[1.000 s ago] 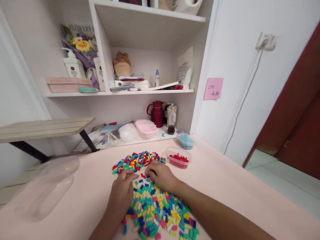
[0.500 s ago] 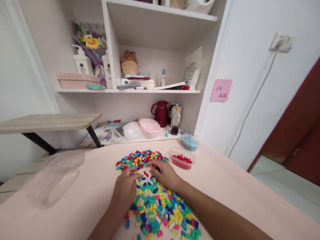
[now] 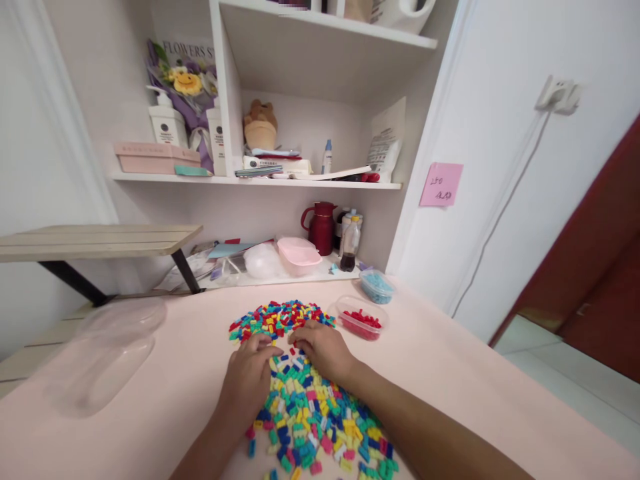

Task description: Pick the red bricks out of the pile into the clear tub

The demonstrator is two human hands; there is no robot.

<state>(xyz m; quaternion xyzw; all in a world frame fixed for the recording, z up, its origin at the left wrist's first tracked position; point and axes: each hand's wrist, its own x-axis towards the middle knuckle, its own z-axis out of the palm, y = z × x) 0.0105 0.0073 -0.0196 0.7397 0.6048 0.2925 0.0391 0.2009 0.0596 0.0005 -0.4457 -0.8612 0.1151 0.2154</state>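
Observation:
A spread of several small plastic bricks [image 3: 305, 407] in red, blue, green, yellow, pink and white covers the middle of the pink table [image 3: 475, 393]. My left hand [image 3: 249, 377] rests palm down on the left side of the pile, fingers curled onto the bricks. My right hand [image 3: 324, 350] lies on the pile beside it, fingertips bent down and pinched at a red brick; what they grip is too small to name. A clear tub of red bricks [image 3: 363, 318] sits just right of my right hand, and a tub of light blue bricks [image 3: 377, 285] stands behind it.
A clear plastic lid [image 3: 107, 353] lies at the table's left. Behind the table a shelf holds a pink bowl [image 3: 299, 255], a red jug [image 3: 320, 227] and a bottle [image 3: 349, 243]. A wooden bench [image 3: 95, 241] stands at the left; a white wall is on the right.
My two hands have drawn closer together at the far part of the pile, the right fingertips closing in by the left. The view has shifted slightly.

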